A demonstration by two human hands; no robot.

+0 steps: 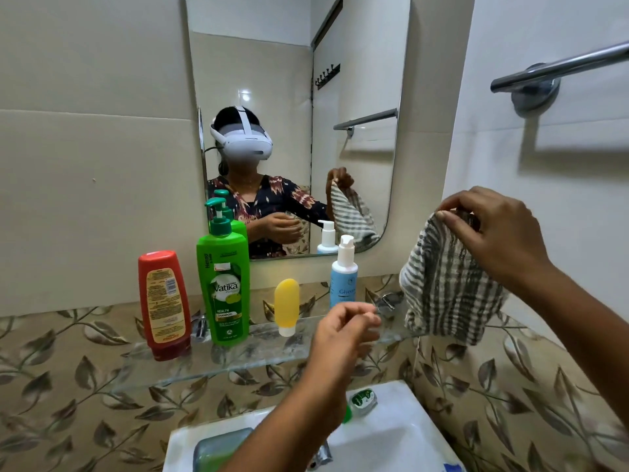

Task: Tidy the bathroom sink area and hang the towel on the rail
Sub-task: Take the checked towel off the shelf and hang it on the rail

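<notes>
A grey and white striped towel (446,284) hangs bunched from my right hand (493,233), which pinches its top edge at the right, above the end of the glass shelf. The chrome towel rail (561,66) is fixed to the wall higher up on the right and is bare. My left hand (343,332) hovers in front of the glass shelf (238,356) with its fingers loosely curled and nothing in them. The white sink (391,434) lies below, partly hidden by my left forearm.
On the shelf stand a red bottle (163,304), a green pump shampoo bottle (224,284), a small yellow tube (287,306) and a blue pump bottle (343,274). A green-capped item (362,401) and a soap dish (221,447) sit on the sink rim. A mirror (296,131) hangs behind.
</notes>
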